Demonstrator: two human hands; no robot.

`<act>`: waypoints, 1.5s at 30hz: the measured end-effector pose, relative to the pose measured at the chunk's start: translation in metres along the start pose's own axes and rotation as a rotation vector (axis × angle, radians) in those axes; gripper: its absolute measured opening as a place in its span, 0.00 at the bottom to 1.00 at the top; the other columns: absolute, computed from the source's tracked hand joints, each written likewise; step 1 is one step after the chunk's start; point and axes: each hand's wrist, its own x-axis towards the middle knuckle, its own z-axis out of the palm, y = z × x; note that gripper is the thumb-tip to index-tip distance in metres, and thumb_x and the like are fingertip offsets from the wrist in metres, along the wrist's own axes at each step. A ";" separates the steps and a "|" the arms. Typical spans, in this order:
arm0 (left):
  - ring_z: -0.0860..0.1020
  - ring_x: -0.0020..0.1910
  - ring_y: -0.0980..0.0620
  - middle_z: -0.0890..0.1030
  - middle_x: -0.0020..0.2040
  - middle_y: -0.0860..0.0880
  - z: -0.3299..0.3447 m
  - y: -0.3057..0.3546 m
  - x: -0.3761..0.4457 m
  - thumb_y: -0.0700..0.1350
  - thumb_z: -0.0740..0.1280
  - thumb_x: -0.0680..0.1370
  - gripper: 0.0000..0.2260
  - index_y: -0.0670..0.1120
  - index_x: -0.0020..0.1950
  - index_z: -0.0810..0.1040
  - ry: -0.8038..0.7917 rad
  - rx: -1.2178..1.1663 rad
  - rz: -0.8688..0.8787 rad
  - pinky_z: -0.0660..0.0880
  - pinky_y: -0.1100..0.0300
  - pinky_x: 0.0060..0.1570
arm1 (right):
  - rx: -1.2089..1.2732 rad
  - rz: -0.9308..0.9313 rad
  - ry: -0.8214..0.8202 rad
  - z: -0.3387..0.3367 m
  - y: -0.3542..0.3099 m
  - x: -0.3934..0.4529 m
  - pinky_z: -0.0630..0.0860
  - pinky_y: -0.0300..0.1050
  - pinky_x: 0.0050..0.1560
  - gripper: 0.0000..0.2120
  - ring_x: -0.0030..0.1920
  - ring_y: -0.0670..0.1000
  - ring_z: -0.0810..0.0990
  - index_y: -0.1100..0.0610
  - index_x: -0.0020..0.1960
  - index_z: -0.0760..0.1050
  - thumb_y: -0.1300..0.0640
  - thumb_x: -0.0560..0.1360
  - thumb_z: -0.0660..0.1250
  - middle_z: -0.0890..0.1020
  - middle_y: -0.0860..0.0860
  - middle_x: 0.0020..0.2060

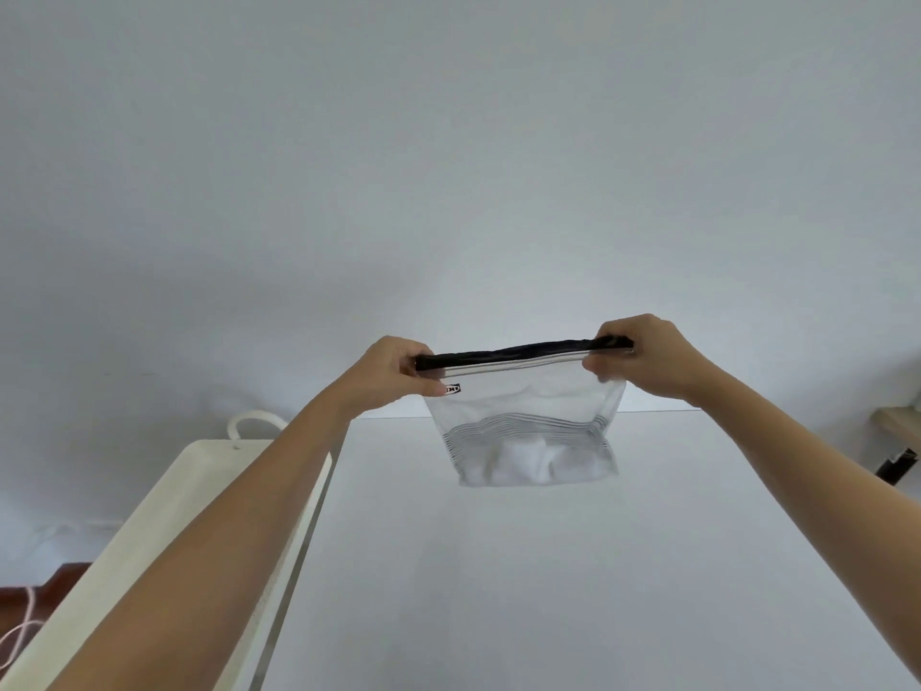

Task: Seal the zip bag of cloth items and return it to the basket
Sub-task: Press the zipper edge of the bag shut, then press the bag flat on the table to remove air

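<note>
A clear zip bag with a black top strip hangs in the air above the white table. White cloth items with grey stripes lie bunched at its bottom. My left hand pinches the left end of the zip strip. My right hand pinches the right end. The strip runs taut and nearly level between both hands. The cream basket stands at the left, beside the table and under my left forearm; its inside is not visible.
A plain white wall fills the upper view. A looped white handle rises behind the basket. A wooden shelf edge shows at the far right. Pink cord and brown floor lie at the lower left.
</note>
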 end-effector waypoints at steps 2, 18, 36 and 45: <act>0.82 0.43 0.57 0.85 0.42 0.55 0.004 -0.022 -0.005 0.40 0.75 0.72 0.07 0.50 0.47 0.85 0.057 -0.238 -0.033 0.76 0.62 0.46 | 0.296 0.083 -0.025 0.010 0.008 -0.001 0.80 0.41 0.38 0.05 0.34 0.49 0.83 0.56 0.39 0.82 0.56 0.70 0.75 0.85 0.54 0.31; 0.85 0.50 0.47 0.86 0.46 0.48 0.098 -0.191 -0.041 0.45 0.63 0.82 0.07 0.49 0.46 0.78 -0.191 -0.594 -0.595 0.80 0.59 0.42 | 0.663 0.682 -0.134 0.177 0.105 0.006 0.81 0.46 0.29 0.07 0.32 0.60 0.86 0.60 0.50 0.74 0.56 0.78 0.67 0.86 0.60 0.32; 0.49 0.80 0.42 0.48 0.81 0.41 0.216 -0.247 -0.057 0.52 0.52 0.84 0.28 0.42 0.80 0.47 0.133 0.404 -0.471 0.54 0.47 0.76 | -0.071 0.504 0.016 0.332 0.140 -0.060 0.53 0.55 0.76 0.26 0.79 0.58 0.49 0.60 0.78 0.53 0.52 0.83 0.53 0.52 0.58 0.79; 0.39 0.79 0.41 0.39 0.80 0.43 0.265 -0.274 -0.073 0.66 0.37 0.78 0.32 0.53 0.78 0.36 -0.041 0.654 -0.453 0.43 0.41 0.75 | -0.431 0.452 -0.269 0.372 0.161 -0.099 0.35 0.55 0.77 0.33 0.76 0.50 0.31 0.57 0.77 0.32 0.43 0.82 0.44 0.32 0.51 0.76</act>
